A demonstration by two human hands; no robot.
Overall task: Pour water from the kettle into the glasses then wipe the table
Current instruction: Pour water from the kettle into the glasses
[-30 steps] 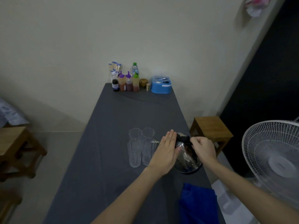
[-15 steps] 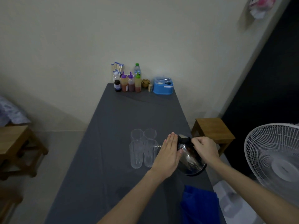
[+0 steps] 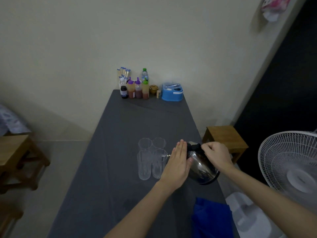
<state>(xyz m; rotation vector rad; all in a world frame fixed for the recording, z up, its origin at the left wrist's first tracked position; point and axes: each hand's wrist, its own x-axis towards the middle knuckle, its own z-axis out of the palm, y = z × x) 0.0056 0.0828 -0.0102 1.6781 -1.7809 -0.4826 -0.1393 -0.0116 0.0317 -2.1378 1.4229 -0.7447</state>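
Because the wiping comes last, the blue cloth [image 3: 211, 219] lies bunched at the near right edge of the grey surface [image 3: 120, 152], within reach but clear of the pouring. Just beyond it the kettle [image 3: 202, 170] is tilted to the left, its spout [image 3: 167, 155] at the rim of the near right glass [image 3: 158, 163]. The right hand [image 3: 217, 156] grips the black handle [image 3: 193, 147] on top, fingers [image 3: 208, 148] curled round it to carry the weight and set the tilt. The left hand [image 3: 178, 162] lies flat against the steel side, its fingers straight and together, holding nothing, seemingly steadying the body so the stream lands true. Four glasses [image 3: 144, 164] stand bunched in a square, so each pour should need only a short shift of the spout; whether any holds water is hard to tell. Sauce bottles [image 3: 137, 88] and a blue container [image 3: 172, 92] sit against the far wall, well apart
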